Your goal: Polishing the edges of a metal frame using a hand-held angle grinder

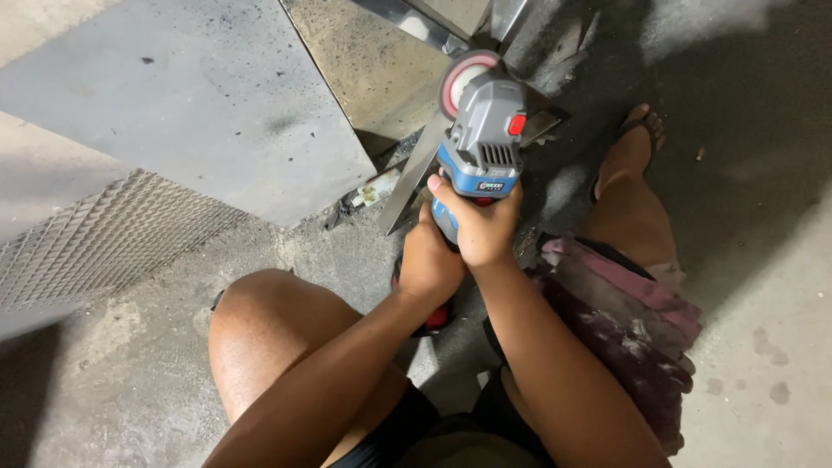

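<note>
A grinder point(479, 147) — grey and blue, with a red button — is gripped near the centre of the frame by both hands: the right hand point(482, 227) is closed around its body just below the blue band, and the left hand point(428, 264) is wrapped around the handle beneath and to the left. The pink disc point(458, 80) at the tool's upper end is held against a metal strip point(416, 169) that runs diagonally. A grey metal sheet point(199, 104) is seen at upper left, a mesh panel point(104, 238) at left — and a sandalled foot point(631, 143) at upper right on the concrete floor point(763, 260).
</note>
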